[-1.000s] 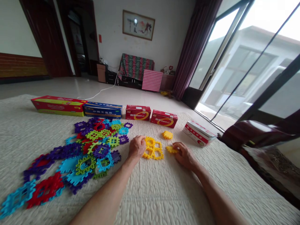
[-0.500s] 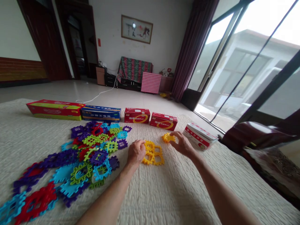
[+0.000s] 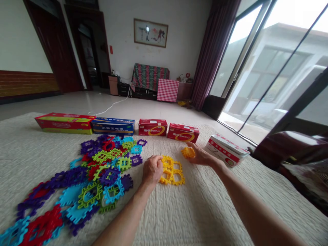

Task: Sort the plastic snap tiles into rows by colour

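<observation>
My left hand [image 3: 153, 169] is closed at the left edge of several yellow interlocking building pieces [image 3: 177, 178] that lie flat on the cover; its fingertips are hidden. To the right, my right hand [image 3: 199, 154] has its thumb and fingers around a small group of yellow interlocking pieces [image 3: 188, 152], resting low near the cover. A gap of bare cover separates the two yellow groups. Left of my left hand spreads a loose pile of interlocking pieces in green [image 3: 124, 163], purple [image 3: 109, 176], light blue [image 3: 113, 190] and red [image 3: 43, 223].
A row of boxes stands along the back: a red and yellow-green box [image 3: 67, 123], a blue box [image 3: 113, 126] and two red boxes [image 3: 153, 127] [image 3: 183, 133]. A white and red box [image 3: 226, 149] sits beyond my right hand. Everything lies on a cream quilted cover [image 3: 176, 215].
The view has shifted slightly, so things appear a little lower and further right. My right hand has turned a little around the yellow pieces. My left hand stays at the flat yellow group.
</observation>
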A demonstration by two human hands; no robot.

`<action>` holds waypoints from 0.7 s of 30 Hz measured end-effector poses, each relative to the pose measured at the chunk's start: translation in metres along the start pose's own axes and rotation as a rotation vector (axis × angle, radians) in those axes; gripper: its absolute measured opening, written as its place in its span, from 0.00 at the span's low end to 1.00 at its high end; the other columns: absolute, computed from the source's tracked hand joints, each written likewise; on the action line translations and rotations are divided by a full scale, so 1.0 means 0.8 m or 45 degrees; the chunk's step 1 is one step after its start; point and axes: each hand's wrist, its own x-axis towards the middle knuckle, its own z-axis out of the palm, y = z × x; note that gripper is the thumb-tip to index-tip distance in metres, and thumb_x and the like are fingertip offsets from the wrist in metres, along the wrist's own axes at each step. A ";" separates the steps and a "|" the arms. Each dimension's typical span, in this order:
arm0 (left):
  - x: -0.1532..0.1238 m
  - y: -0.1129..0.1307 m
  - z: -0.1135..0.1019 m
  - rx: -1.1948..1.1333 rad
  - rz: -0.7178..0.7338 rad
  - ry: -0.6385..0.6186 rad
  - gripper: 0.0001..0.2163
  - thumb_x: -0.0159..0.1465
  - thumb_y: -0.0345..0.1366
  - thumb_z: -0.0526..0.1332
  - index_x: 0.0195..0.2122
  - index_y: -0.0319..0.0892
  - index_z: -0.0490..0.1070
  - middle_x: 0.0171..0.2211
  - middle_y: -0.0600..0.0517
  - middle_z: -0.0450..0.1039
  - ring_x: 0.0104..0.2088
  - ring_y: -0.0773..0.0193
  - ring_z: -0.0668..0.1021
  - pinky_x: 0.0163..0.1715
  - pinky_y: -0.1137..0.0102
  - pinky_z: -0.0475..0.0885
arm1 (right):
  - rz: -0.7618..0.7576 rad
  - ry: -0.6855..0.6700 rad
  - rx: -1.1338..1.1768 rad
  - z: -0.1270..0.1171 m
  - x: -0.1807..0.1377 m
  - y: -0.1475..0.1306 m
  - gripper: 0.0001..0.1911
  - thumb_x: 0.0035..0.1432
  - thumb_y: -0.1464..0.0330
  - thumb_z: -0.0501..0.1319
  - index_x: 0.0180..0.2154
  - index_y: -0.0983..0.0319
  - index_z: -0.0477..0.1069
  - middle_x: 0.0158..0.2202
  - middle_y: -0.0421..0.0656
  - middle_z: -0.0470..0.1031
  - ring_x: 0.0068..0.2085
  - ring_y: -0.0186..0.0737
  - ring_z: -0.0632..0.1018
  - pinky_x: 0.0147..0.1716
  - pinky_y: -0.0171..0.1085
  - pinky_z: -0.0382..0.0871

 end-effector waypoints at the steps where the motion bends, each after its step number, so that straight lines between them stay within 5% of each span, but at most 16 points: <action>1: 0.000 0.000 0.000 -0.004 0.000 0.000 0.13 0.57 0.27 0.52 0.35 0.41 0.77 0.36 0.49 0.79 0.38 0.62 0.78 0.43 0.71 0.70 | -0.005 -0.034 0.003 -0.002 0.004 0.001 0.40 0.40 0.70 0.65 0.57 0.61 0.59 0.55 0.53 0.67 0.54 0.51 0.71 0.53 0.50 0.67; 21: 0.000 0.002 -0.002 0.015 0.020 0.005 0.13 0.58 0.27 0.52 0.35 0.41 0.77 0.35 0.49 0.78 0.38 0.62 0.78 0.43 0.70 0.70 | -0.043 -0.207 -0.009 -0.008 0.028 -0.006 0.35 0.40 0.72 0.64 0.54 0.61 0.65 0.51 0.50 0.72 0.50 0.52 0.74 0.51 0.49 0.68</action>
